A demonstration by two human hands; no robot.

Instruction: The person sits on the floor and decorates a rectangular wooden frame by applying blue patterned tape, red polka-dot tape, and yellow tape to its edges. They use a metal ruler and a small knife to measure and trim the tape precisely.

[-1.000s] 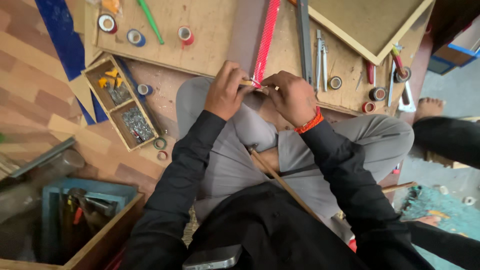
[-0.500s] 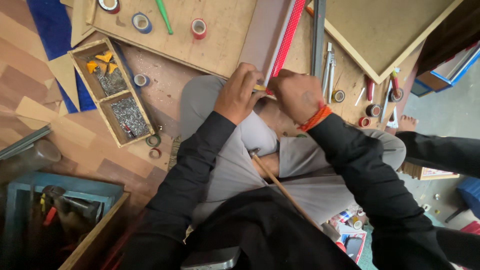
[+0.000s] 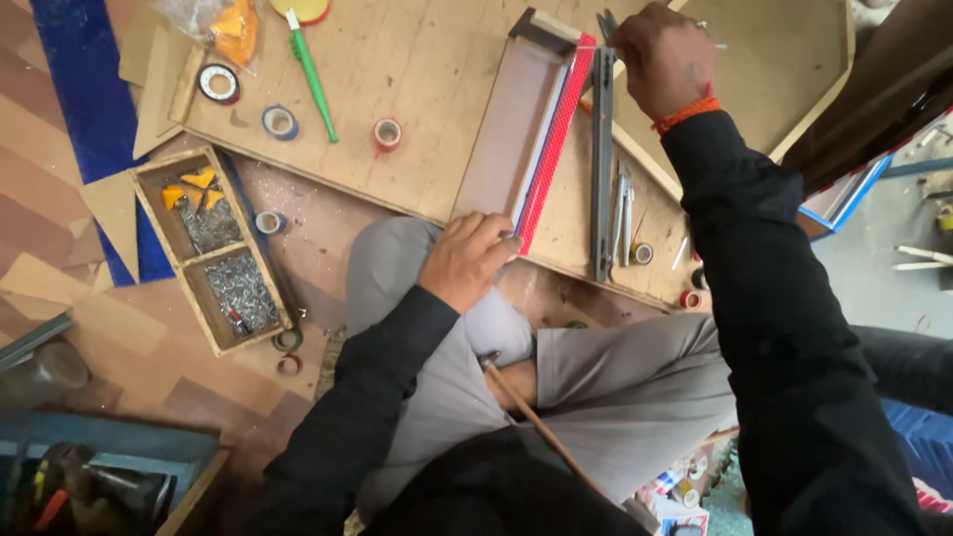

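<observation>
**Head view: both hands on a red strip across the plywood board**

Head camera looks down at a plywood board [image 3: 417, 99]. On it lies a long red patterned strip [image 3: 554, 139] beside a brown panel [image 3: 506, 129]. The left hand [image 3: 467, 260] pinches the strip's near end with closed fingers. The right hand [image 3: 663, 60], fisted, presses at its far end. A metal ruler [image 3: 602, 159] lies just right of the strip.

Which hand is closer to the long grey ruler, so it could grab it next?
Probably the right hand. It is at the far end of the red strip, right beside the top of the ruler. The left hand presses the strip's near end, farther from the ruler.
</observation>
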